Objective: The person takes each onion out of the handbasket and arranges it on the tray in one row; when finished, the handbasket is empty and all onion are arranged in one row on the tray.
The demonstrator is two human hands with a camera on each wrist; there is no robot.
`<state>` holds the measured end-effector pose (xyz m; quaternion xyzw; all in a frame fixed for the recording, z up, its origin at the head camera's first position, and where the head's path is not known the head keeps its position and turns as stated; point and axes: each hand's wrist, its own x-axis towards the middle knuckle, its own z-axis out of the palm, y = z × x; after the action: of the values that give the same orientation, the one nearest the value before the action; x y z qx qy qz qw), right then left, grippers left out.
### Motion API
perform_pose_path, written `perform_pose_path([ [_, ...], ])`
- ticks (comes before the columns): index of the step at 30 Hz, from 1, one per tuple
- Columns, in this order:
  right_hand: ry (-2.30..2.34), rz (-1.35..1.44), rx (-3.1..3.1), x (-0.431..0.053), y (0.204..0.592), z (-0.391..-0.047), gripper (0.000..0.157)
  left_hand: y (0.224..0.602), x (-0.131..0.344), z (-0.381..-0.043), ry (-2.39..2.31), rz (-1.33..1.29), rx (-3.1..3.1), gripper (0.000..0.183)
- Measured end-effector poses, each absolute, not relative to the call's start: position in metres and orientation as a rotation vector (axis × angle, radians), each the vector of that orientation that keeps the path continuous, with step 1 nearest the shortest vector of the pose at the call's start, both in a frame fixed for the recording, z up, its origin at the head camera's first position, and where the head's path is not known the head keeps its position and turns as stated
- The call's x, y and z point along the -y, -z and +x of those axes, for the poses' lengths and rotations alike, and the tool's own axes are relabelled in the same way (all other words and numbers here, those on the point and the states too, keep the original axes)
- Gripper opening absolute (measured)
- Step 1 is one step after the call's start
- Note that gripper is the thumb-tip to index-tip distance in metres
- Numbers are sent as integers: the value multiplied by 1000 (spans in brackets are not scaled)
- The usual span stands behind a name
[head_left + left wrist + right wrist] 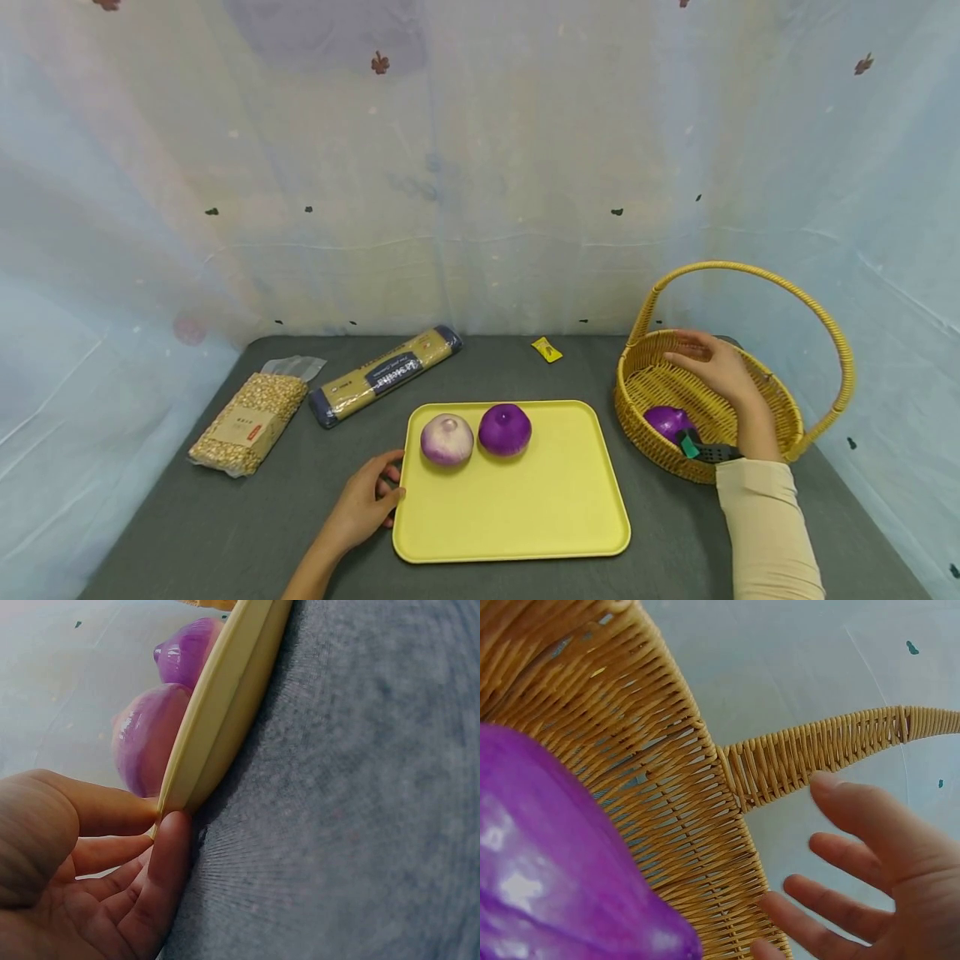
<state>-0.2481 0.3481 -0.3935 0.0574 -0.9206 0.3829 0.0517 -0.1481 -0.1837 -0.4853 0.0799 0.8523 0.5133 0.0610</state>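
My left hand pinches the left rim of a yellow tray between thumb and fingers; the left wrist view shows the tray edge caught there. Near the tray's far left corner sit a whitish-purple onion and a deep purple onion, side by side. Over a wicker basket on the right hovers my right hand, fingers spread and holding nothing. Another purple onion lies inside the basket, partly covered by the wrist strap in the head view; it looms large in the right wrist view.
A bag of pale grains or beans lies at the far left. Beside it is a long blue-and-gold roll packet. A small yellow sachet rests near the back edge. The basket's tall handle arches above its rim.
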Motion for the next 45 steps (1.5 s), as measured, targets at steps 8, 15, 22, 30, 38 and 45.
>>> perform_pose_path([
  [8,-1166,228,2865,-347,401,-248,62,486,184,-148,-1566,271,-2573,50],
  [15,-1170,305,2929,-346,405,-248,58,485,184,-148,-1576,245,-2562,50],
  [22,-1253,341,2975,-346,406,-247,59,484,184,-149,-1601,269,-2561,49],
  [30,-1441,394,3010,-348,416,-249,58,484,184,-148,-1564,240,-2575,50],
  [38,-1667,469,3117,-351,425,-253,58,486,183,-148,-1586,242,-2561,50],
  [45,-1773,539,3123,-353,425,-254,58,488,184,-149,-1578,239,-2572,50],
])
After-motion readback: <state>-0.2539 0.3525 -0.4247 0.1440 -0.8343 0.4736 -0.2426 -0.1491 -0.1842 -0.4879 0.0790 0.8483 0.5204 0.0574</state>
